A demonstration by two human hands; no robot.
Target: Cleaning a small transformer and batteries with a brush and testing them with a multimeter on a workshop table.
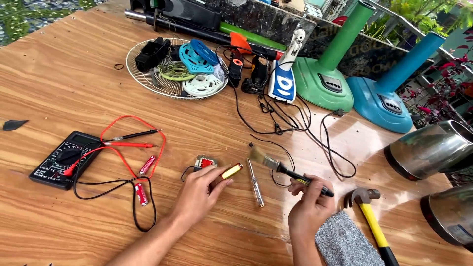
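My left hand pinches a small yellow rectangular part mid-desk, right hand grips a black-handled paintbrush w/ bristles nearby; careless stroke could flick it from my fingertips.

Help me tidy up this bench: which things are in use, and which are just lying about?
In use:
left hand holding small yellow part
right hand holding brush

Lying about:
multimeter
screwdriver
hammer
fan grille
two kettles
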